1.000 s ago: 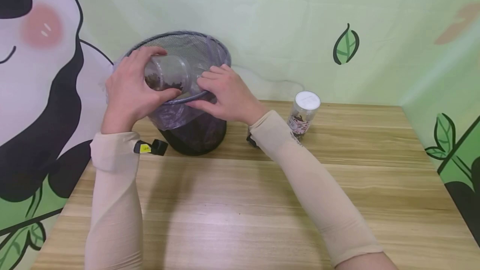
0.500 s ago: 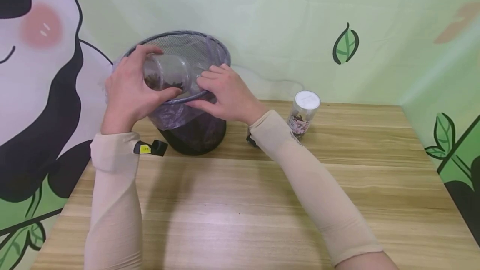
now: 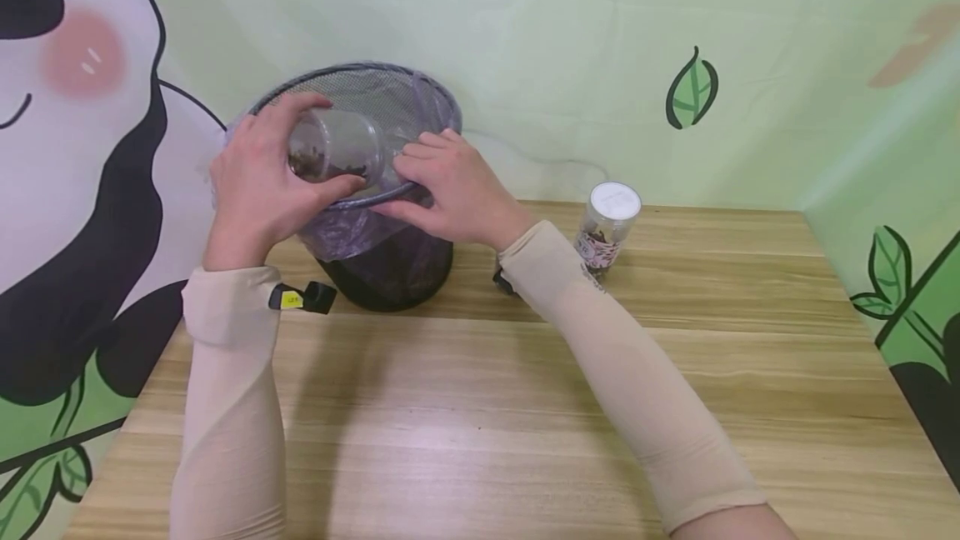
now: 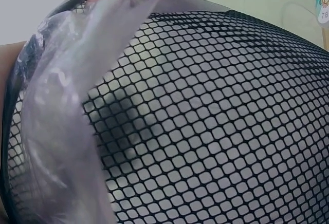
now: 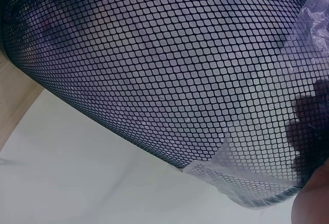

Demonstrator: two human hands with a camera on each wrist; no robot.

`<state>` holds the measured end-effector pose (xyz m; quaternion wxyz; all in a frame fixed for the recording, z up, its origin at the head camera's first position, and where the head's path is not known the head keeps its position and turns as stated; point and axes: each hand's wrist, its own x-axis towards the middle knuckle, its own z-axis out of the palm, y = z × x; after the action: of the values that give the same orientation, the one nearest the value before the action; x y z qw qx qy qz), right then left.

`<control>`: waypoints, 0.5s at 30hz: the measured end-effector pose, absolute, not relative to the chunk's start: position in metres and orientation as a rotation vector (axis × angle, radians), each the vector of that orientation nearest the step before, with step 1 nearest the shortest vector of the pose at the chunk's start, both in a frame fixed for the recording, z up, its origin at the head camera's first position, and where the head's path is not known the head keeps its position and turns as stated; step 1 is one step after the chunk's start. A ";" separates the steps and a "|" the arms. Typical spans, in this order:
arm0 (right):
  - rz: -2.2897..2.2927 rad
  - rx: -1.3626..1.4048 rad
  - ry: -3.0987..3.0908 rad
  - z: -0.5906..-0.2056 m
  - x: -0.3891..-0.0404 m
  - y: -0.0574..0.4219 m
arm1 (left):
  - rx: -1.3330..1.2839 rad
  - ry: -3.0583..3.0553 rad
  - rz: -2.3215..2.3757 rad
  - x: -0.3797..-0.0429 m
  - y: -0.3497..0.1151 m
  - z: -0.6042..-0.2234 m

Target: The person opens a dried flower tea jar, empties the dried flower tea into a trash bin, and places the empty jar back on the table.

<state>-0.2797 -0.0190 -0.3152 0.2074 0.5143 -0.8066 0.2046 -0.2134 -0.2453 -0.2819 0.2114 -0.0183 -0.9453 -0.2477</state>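
In the head view my left hand (image 3: 255, 182) grips a clear plastic jar (image 3: 352, 140), tipped on its side over the mouth of a black mesh wastebasket (image 3: 397, 277). Dark dried bits (image 3: 306, 163) lie along the jar's lower side. My right hand (image 3: 457, 186) holds the near right part of the basket's rim, its fingers over the edge and the thumb outside. A thin, purplish bin liner (image 3: 345, 232) is folded over that rim. Through the mesh (image 5: 154, 64) in the right wrist view, dark shapes of fingers show. The basket's bottom inside is hidden.
A second clear jar (image 3: 603, 227) with a white lid and a pink patterned label stands on the wooden table (image 3: 480, 423), right of the basket. Behind the table hangs a green printed backdrop (image 3: 525, 40).
The jar has shifted very slightly to the right in my left hand, and the bits inside lie a little differently. My right hand stays on the rim.
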 end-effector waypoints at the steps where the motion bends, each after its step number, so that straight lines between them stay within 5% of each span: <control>1: 0.571 1.432 -2.244 -0.315 -0.280 -0.019 | -0.052 -2.625 -0.686 -0.213 -0.245 -0.282; 15: 0.583 1.427 -2.236 -0.316 -0.278 -0.019 | -0.065 -2.639 -0.629 -0.214 -0.244 -0.282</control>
<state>-0.2784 -0.0188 -0.3159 0.2114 0.5136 -0.8047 0.2097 -0.2137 -0.2442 -0.2822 0.2124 -0.0233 -0.9503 -0.2266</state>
